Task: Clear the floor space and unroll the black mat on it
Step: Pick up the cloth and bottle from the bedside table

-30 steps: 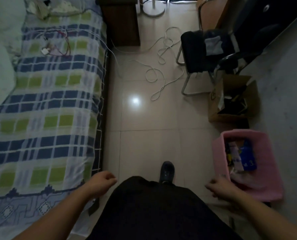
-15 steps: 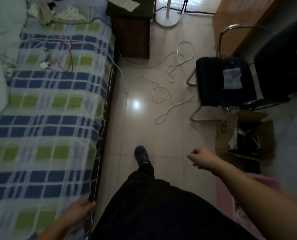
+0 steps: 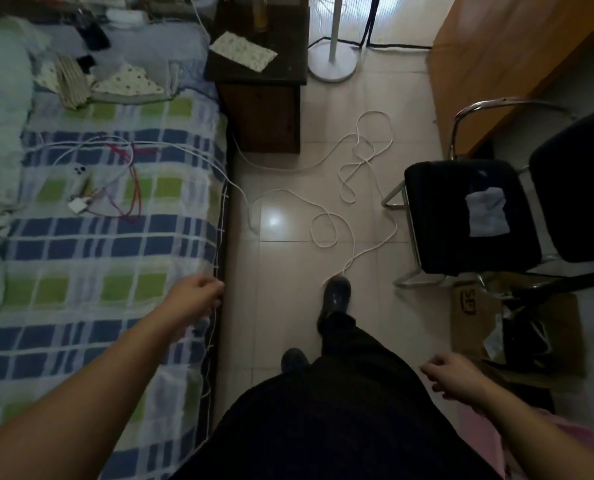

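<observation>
Person stands in the floor (image 3: 288, 271) strip between bed (image 3: 108, 244) and chair (image 3: 468, 216); black mat not in view.
Left hand (image 3: 195, 299), mid-left of frame, pinches a thin white cord (image 3: 219, 244) at the bed edge. Right hand (image 3: 458, 375), lower right, hangs loosely curled, holding nothing. White cable (image 3: 354, 188) loops over the tiles at centre; its end lies at the forward shoe (image 3: 337, 296).

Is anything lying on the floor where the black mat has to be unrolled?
Yes. A long white cable loops across the beige tiled floor between the plaid-covered bed and the black chair. No black mat is in view.
</observation>
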`<action>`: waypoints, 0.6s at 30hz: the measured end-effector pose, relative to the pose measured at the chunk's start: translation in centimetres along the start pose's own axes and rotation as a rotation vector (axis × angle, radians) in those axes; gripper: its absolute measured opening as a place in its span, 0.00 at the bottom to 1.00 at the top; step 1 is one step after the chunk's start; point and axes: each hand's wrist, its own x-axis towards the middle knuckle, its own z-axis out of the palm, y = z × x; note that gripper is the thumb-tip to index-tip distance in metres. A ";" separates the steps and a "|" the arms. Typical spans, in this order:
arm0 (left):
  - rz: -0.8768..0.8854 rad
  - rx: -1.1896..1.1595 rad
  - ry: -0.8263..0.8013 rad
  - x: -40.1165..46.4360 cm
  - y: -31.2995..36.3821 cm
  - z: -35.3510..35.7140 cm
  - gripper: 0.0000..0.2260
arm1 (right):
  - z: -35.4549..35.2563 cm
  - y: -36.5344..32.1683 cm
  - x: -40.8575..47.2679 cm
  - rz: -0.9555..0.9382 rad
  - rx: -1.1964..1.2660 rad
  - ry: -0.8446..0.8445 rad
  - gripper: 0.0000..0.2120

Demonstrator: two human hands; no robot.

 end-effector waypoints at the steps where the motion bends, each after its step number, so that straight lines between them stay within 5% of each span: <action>1: 0.032 0.017 -0.007 0.9 1.9 0.7 0.06 | -0.8 -0.7 1.0 0.011 0.005 -0.012 0.10; 11: 0.014 0.501 -0.119 10.5 14.4 1.6 0.09 | -13.9 -13.4 12.8 0.019 -0.103 -0.134 0.11; 18: -0.055 0.340 -0.005 15.4 19.8 -1.8 0.06 | -25.0 -30.5 19.5 -0.183 -0.128 0.009 0.12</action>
